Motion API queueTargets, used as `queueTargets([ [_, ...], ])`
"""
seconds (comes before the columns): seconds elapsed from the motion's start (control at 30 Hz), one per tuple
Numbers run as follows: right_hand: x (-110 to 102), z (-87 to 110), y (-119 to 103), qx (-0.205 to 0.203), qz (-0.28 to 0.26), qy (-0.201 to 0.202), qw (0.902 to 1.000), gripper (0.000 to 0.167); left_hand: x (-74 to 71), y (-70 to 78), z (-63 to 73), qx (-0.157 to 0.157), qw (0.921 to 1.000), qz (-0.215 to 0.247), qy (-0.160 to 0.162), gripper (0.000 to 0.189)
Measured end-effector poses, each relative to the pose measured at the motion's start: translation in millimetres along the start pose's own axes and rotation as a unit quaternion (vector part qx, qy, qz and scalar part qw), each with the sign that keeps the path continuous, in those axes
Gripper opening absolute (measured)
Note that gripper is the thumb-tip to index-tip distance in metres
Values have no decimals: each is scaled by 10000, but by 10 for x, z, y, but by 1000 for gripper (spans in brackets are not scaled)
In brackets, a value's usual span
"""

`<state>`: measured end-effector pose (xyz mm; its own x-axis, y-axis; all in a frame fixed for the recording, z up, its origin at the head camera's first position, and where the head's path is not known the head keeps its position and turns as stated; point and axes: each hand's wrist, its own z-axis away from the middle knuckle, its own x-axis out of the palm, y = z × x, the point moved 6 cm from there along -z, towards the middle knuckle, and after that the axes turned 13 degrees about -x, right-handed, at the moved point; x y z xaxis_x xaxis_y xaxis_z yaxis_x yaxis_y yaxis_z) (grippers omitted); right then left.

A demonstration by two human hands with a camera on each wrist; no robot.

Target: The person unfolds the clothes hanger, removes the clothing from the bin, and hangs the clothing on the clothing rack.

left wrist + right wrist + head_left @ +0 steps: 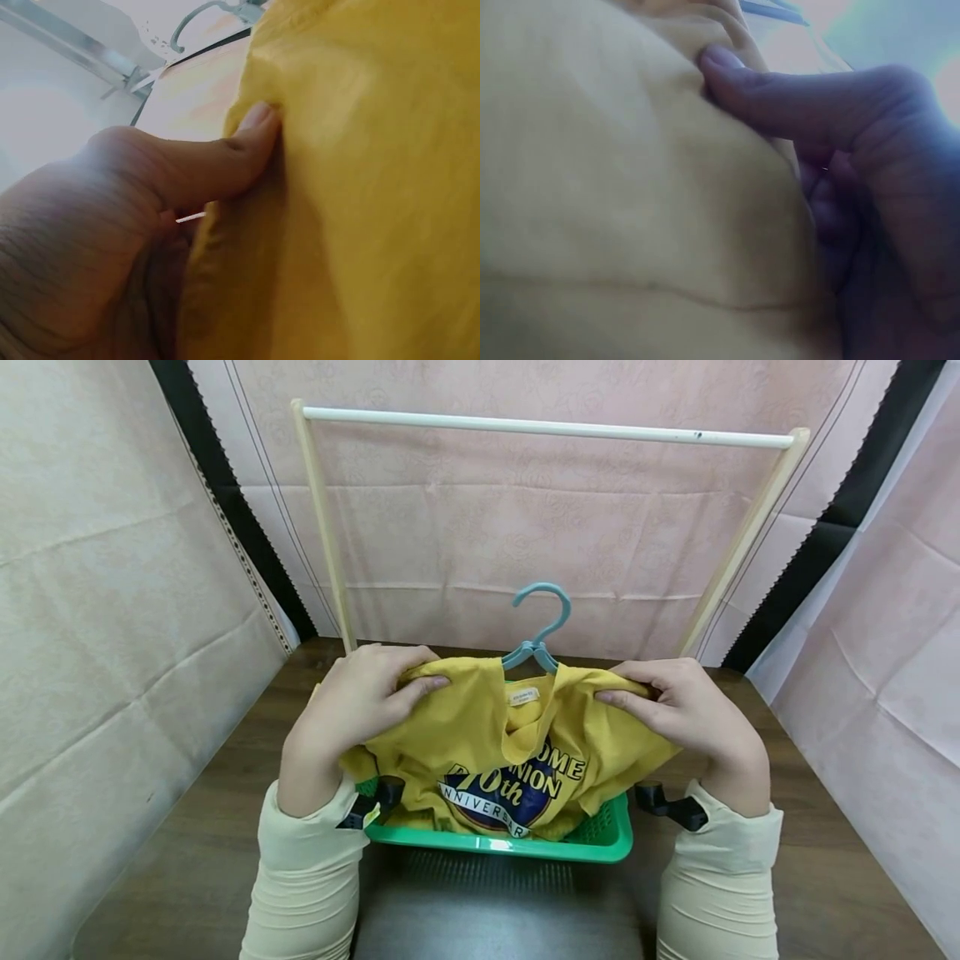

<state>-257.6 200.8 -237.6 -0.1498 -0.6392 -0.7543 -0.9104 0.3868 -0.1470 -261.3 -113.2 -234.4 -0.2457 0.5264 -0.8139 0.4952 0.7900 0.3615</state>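
A yellow T-shirt [465, 710] with a dark blue printed badge hangs on a light blue hanger [553, 618], whose hook rises from the neckline. The left hand [367, 693] pinches the shirt's shoulder on the left, thumb in front. On the other shoulder, the right hand [675, 702] pinches the cloth the same way. Both wrist views show a thumb pressed on the yellow fabric [360, 165], with the other fingers partly hidden behind it. The shirt's lower part lies in or over a green basket [495, 845]; the hanger's arms are hidden inside the shirt.
Behind the shirt stands a rack with a white crossbar [547, 428] and cream side posts [322, 518]. The brown wooden table [180, 868] carries the basket. Pale cloth walls [112, 610] enclose the left, back and right sides.
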Motion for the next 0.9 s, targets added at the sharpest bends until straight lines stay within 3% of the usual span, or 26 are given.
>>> queueTargets([
  [0.17, 109, -81, -50, -92, -204, -71, 9997, 19, 85, 94, -35, 349, 9992, -32, 173, 10],
  [0.27, 215, -160, -109, -230, -351, -182, 9990, 15, 188, 207, -58, 723, 9972, -16, 171, 11],
  [0.4, 335, -263, -196, -467, -181, -234, 9985, 13, 325, 374, -78, 1127, 9935, 91, 117, 20],
  [0.73, 392, -377, -358, -1048, -284, 486, 9929, 23, 422, 589, -79, 1670, 9797, 1050, 349, 14],
  [0.9, 423, -398, -369, -1000, -354, 487, 9932, 24, 402, 603, -82, 1704, 9749, 1359, 461, 9],
])
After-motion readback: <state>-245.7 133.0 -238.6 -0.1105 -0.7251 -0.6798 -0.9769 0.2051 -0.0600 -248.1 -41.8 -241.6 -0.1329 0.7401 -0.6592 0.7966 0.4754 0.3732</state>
